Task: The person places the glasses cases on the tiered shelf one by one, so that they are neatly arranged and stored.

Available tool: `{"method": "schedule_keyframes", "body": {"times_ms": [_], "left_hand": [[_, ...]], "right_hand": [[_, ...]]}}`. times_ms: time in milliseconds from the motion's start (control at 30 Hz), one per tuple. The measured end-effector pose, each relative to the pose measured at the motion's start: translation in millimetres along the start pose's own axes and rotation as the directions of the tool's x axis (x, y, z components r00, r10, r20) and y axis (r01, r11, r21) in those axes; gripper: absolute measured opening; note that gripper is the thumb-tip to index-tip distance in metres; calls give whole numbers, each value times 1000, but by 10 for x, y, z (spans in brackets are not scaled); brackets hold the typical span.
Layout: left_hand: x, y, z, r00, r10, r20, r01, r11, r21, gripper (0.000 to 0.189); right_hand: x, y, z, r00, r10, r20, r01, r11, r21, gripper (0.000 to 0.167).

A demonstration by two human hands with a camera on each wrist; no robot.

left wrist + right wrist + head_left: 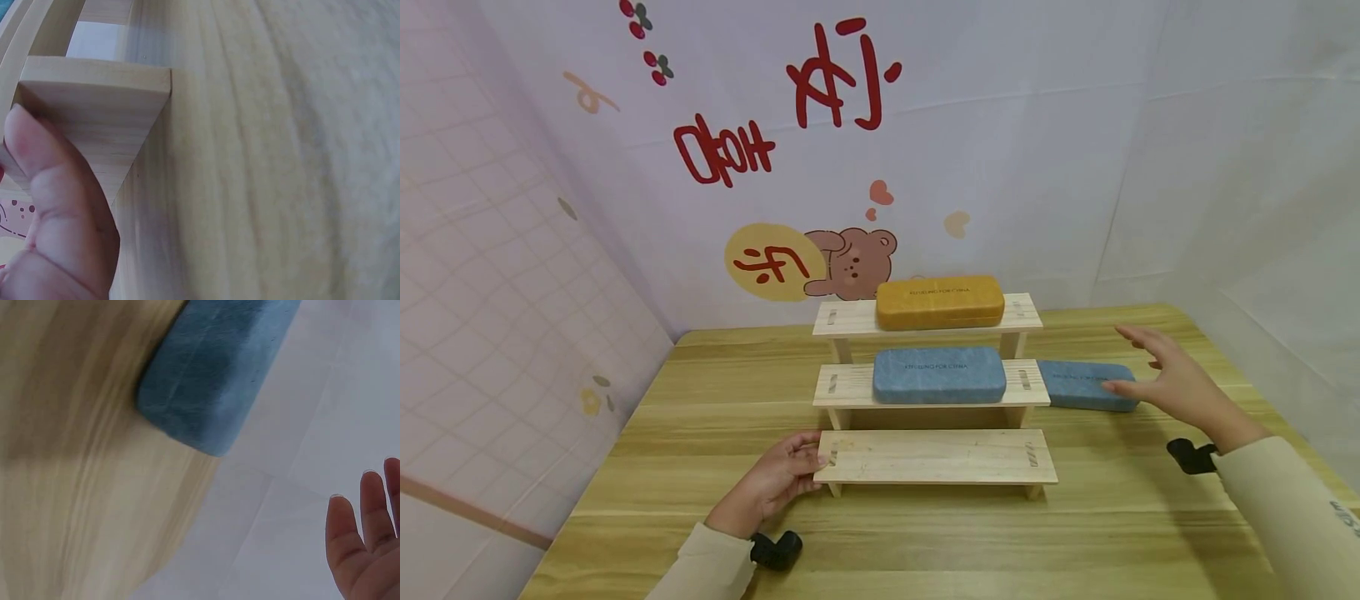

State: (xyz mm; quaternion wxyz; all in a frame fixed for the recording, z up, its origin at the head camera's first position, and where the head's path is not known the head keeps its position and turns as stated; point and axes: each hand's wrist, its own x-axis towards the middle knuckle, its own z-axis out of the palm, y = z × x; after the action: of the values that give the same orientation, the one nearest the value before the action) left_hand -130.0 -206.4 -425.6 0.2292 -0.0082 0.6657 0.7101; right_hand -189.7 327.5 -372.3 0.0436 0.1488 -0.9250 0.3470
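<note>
A three-tier wooden stand [925,460] rests on the table, with its lowest step bare. My left hand [778,473] grips the left end of that step, and in the left wrist view its thumb [56,194] lies by the support. On the top step sits a mustard-yellow case [940,304]; a blue case [938,377] occupies the middle one. Another blue case [1078,387] lies flat on the table, its left end against or behind the stand. Over its right end my right hand [1183,396] is spread, and the right wrist view shows its fingers apart from the case [200,375].
The wood-grained table [737,383] extends around the stand. Behind it hangs a white cloth [1022,150] printed with red characters and a bear, and a grid-patterned cloth [497,275] hangs at the left. Each wrist wears a black device [777,551].
</note>
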Motion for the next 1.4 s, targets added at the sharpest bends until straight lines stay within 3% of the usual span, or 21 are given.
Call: {"method": "schedule_keyframes", "body": {"times_ms": [433, 700, 1033, 1400], "left_hand": [[13, -27, -15, 1000, -6, -1, 6, 1000, 0, 57], [14, -33, -18, 1000, -8, -11, 8, 1000, -2, 57], [23, -24, -8, 1000, -21, -20, 21, 1000, -7, 57], [18, -10, -3, 1000, -21, -12, 21, 1000, -14, 58]], "right_hand": [[33, 336, 90, 985, 128, 117, -127, 992, -15, 97], [81, 523, 159, 980, 136, 143, -136, 991, -8, 95], [133, 620, 206, 969, 161, 190, -163, 987, -6, 95], [191, 715, 225, 940, 226, 256, -236, 972, 7, 99]]}}
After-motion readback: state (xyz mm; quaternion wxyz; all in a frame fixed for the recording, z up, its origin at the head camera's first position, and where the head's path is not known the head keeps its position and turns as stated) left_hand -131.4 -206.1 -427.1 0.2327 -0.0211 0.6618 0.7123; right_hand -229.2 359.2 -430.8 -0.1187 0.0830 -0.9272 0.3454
